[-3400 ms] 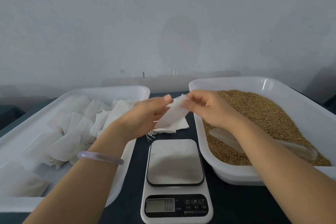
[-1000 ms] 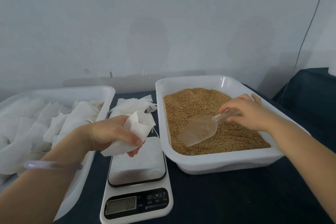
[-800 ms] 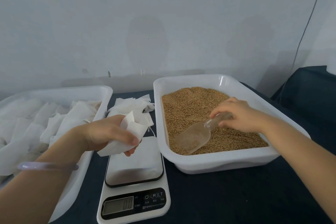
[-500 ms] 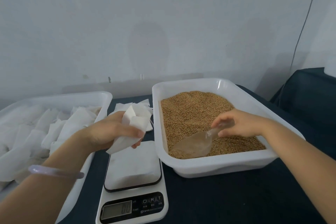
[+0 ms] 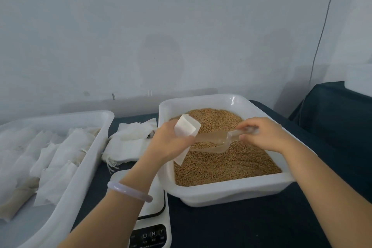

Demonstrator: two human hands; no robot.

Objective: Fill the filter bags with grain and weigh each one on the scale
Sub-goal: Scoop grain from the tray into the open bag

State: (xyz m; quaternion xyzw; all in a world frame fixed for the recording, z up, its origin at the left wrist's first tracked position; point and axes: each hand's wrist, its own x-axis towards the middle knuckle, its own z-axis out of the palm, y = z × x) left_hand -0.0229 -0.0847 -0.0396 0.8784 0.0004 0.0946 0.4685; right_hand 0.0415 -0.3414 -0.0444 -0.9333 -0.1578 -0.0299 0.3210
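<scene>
A white filter bag is held up over the left part of the grain tray. It is gripped by the left hand, with the fingers curled round its middle. The top of the bag is open.

A clear scoop is held over the middle of the grain tray, and some grain can be seen inside it. Its handle is pinched by the fingers and thumb of the right hand. The wide end of the scoop is pointed at the filter bag. Whether the two are touching cannot be told.

The grain tray is filled with brown grain.

Some empty bags are laid on the dark table, just left of the grain tray. A scale is set by the near left corner of the grain tray and is partly hidden by the left arm. Its numbers cannot be seen. A second white tray is placed further left of the grain tray, and heaped bags are piled in it. A pale bracelet is worn on the left wrist.
</scene>
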